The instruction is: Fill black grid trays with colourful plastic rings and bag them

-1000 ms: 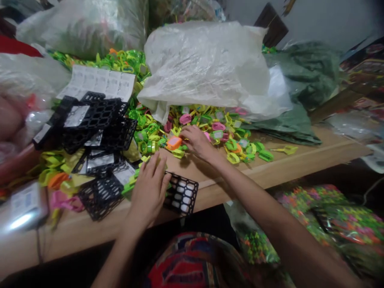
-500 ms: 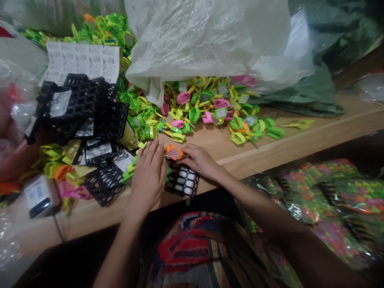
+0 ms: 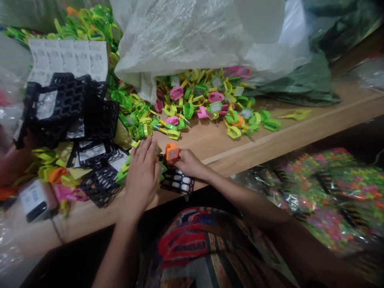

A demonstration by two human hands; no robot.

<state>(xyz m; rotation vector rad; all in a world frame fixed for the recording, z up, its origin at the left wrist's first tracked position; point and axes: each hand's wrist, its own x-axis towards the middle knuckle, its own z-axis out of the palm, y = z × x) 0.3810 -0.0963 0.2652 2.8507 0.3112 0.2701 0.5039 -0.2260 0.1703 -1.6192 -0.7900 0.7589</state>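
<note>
My right hand (image 3: 191, 163) pinches an orange toy watch (image 3: 172, 152), a plastic band with a square printed face, just above a black grid tray (image 3: 183, 182). White shows through several of the tray's openings. Across the tray's left part lies my left hand (image 3: 141, 176), fingers stretched out over green toy watches (image 3: 122, 176) that poke out on both sides of it. What its palm touches is hidden. Beyond both hands spreads a loose pile of green, yellow and pink toy watches (image 3: 180, 108).
Black grid trays (image 3: 64, 102) are stacked at the left, with a sheet of printed labels (image 3: 69, 56) behind. A white box-shaped device (image 3: 36, 200) with a cord stands near the front edge. A large translucent bag (image 3: 192, 36) covers the back. Packed bags (image 3: 324, 196) lie below right.
The orange toy watch has turned more upright in my right hand and shifted slightly. My left hand stays over the green toy watches. The whole view has moved a little.
</note>
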